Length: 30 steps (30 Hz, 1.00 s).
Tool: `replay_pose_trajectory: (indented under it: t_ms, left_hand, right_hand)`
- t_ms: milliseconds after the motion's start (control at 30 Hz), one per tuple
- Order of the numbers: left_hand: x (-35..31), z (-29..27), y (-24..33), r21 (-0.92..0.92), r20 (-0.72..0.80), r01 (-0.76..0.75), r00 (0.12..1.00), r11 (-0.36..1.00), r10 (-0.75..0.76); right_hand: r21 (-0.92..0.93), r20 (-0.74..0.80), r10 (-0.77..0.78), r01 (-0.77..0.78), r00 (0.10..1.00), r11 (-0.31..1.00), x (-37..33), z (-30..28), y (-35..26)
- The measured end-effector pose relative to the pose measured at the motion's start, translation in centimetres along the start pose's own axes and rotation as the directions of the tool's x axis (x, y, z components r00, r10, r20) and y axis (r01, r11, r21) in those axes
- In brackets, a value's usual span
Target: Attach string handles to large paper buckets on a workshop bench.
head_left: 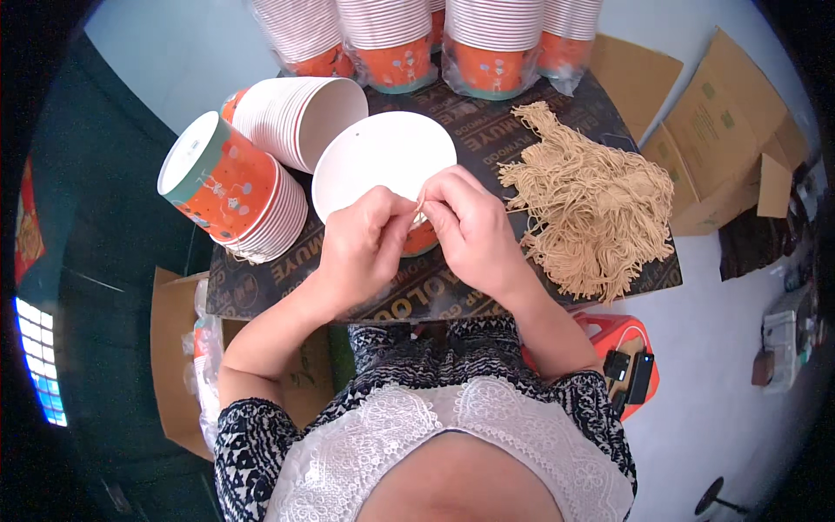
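Note:
Both hands meet at the near rim of a white-lined paper bucket (370, 161) on the table. A sliver of its orange printed outside (421, 241) shows between them. My left hand (370, 239) pinches a thin tan cord (421, 209) between thumb and forefinger. My right hand (470, 226) pinches the same cord at the bucket's side, its fingertips almost touching the left ones. The fingers hide most of the cord. To the right lies a tangled heap of tan cords (600, 209), apart from the right hand.
At the left, one nested stack of orange buckets (230, 187) stands tilted beside another lying stack (291, 117). Several plastic-wrapped stacks (491, 61) line the table's back edge. Cardboard boxes (713, 130) are at the right, another (174, 348) at lower left. A red stool (639, 348) sits beside the dark table (304, 283).

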<state>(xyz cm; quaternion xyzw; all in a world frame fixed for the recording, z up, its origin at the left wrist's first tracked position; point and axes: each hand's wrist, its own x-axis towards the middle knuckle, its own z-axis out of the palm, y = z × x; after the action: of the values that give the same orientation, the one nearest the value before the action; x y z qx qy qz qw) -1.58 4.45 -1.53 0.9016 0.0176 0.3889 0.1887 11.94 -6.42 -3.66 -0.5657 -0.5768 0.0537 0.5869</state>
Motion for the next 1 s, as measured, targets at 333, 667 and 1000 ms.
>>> replay_pose_trajectory:
  t_ms: [333, 667, 1000]
  left_hand:
    - [1.1, -0.4, 0.9, -0.323, 0.080, 0.417, 0.907, 0.850, -0.414]
    - [2.1, 0.1, 0.6, -0.096, 0.108, 0.456, 0.888, 0.885, -0.446]
    - [1.0, 0.6, 0.7, -0.093, 0.047, 0.137, 0.990, 0.986, -0.133]
  right_hand:
    - [-0.334, -0.217, -0.472, 0.389, 0.855, 0.858, -1.3, 1.9, 0.5]
    - [-0.312, -0.204, -0.458, 0.386, 0.865, 0.868, -3.2, 1.7, 2.0]
    - [-0.101, -0.355, -0.103, 0.071, 0.929, 0.992, -3.8, 1.2, 0.7]
